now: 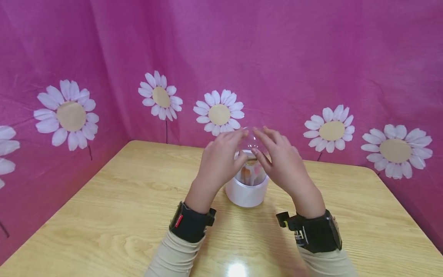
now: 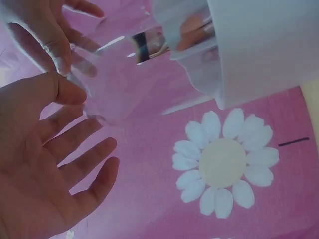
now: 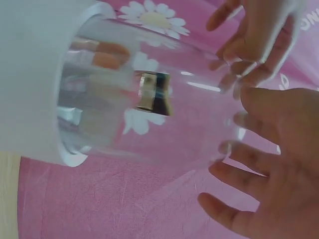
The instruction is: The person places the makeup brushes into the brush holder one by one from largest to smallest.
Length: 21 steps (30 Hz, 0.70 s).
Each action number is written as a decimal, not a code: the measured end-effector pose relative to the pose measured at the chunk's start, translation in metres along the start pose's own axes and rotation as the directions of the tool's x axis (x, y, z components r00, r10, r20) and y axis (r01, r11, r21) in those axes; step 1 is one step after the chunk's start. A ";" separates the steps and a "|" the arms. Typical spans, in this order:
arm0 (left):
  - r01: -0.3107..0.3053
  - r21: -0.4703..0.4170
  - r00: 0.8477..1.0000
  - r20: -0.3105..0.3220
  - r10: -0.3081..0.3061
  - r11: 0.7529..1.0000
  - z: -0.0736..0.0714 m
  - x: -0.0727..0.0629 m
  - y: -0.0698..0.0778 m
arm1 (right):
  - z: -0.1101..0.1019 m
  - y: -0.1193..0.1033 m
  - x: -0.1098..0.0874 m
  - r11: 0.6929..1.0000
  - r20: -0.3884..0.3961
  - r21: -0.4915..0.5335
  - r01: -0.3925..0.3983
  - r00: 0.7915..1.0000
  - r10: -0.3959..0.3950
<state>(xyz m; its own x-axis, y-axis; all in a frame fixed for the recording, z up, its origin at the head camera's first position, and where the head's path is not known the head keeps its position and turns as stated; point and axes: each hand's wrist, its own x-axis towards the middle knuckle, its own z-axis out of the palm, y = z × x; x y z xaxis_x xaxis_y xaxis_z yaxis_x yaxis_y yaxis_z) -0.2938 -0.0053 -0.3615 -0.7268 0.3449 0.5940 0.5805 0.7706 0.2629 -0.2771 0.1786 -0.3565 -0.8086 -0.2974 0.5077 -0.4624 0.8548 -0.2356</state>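
Observation:
A clear dome lid stands on a round white container on the table. My left hand holds the dome near its top from the left, thumb and fingertips at the plastic. From the right, my right hand grips the same rounded top, its fingers spread and bent around it. Both thumbs lie on the near side of the dome. Within the container, slim upright things with orange and pink parts show through the clear wall. A shiny gold and black piece shows inside the dome in the right wrist view.
The light wood table reaches back to a pink cloth backdrop with white paper daisies. Black straps with small devices sit on both wrists over beige sleeves.

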 end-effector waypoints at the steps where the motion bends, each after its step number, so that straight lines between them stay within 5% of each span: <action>1: 0.008 0.004 1.000 -0.003 -0.008 1.000 0.001 0.000 -0.001 | 0.002 -0.001 0.001 1.000 -0.007 -0.016 0.006 1.000 -0.006; 8: 0.021 0.023 1.000 -0.020 -0.021 1.000 0.009 0.018 -0.018 | 0.016 -0.002 0.021 0.998 -0.080 -0.053 0.024 0.996 -0.028; 21: -0.015 0.084 0.997 0.082 0.008 0.996 0.032 0.054 -0.056 | 0.044 0.012 0.066 0.987 -0.032 -0.160 -0.033 0.999 0.028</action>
<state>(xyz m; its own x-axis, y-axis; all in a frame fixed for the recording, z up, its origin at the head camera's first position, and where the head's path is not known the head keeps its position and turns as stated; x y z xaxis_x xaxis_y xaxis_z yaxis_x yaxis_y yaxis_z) -0.3771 -0.0128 -0.3690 -0.7497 0.3935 0.5320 0.5582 0.8078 0.1892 -0.3516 0.1510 -0.3624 -0.8089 -0.2597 0.5275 -0.3717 0.9210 -0.1165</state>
